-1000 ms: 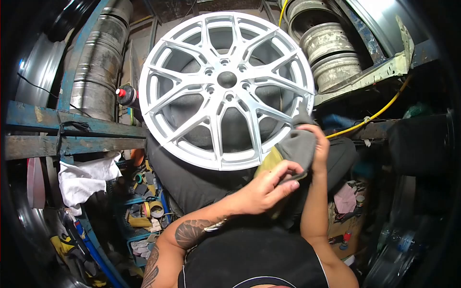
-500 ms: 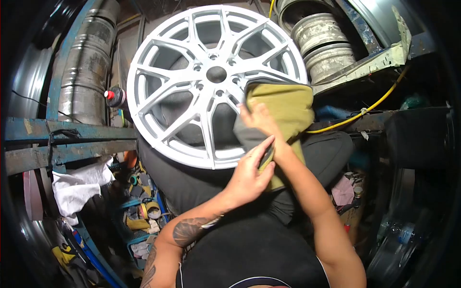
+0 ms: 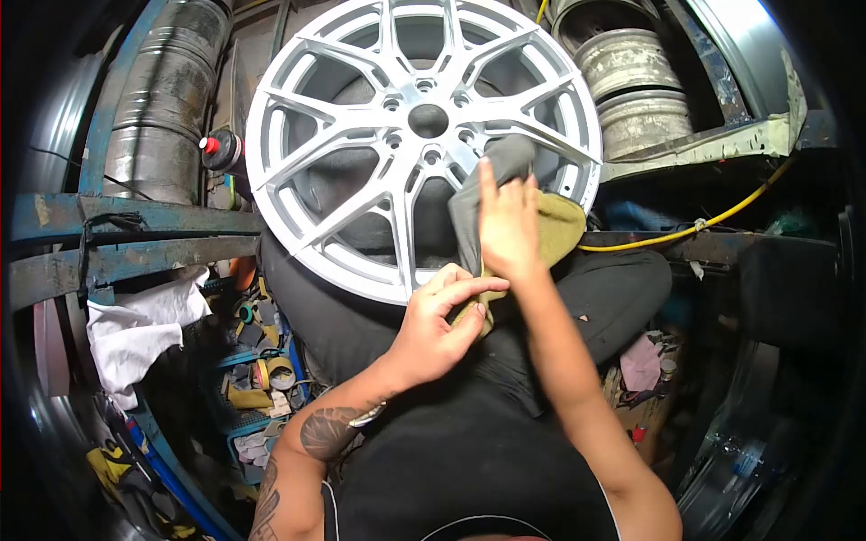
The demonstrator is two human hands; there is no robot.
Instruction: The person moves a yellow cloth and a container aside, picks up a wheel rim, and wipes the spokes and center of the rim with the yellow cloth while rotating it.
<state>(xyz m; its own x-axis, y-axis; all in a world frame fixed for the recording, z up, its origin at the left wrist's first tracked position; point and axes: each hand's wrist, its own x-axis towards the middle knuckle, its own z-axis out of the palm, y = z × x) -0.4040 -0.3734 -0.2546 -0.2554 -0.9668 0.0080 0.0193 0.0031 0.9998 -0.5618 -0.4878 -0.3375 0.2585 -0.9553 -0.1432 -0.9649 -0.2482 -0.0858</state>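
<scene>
A silver alloy wheel rim (image 3: pixel 394 185) with Y-shaped spokes lies face up in front of me, its near edge over my dark-trousered legs. A grey and olive cloth (image 3: pixel 561 221) is draped over the rim's lower right part. On top of the cloth my right hand (image 3: pixel 510 225) lies flat, fingers stretched out toward the hub and slightly blurred. Lower, beside the rim's near edge, my left hand (image 3: pixel 437 325) pinches the cloth's near end between thumb and fingers. The spokes under the cloth are hidden.
Metal rims are stacked at left (image 3: pixel 167 108) and right (image 3: pixel 640 117). A red-capped dark bottle (image 3: pixel 223 151) stands by the rim. A yellow hose (image 3: pixel 731 212) crosses the right side. At lower left are a white rag (image 3: pixel 144 334) and a crate (image 3: pixel 253 442).
The cloth has folded over, so more of its grey side shows. My right hand has shifted up over it; my left hand has moved left and slightly down. The view has shifted slightly.
</scene>
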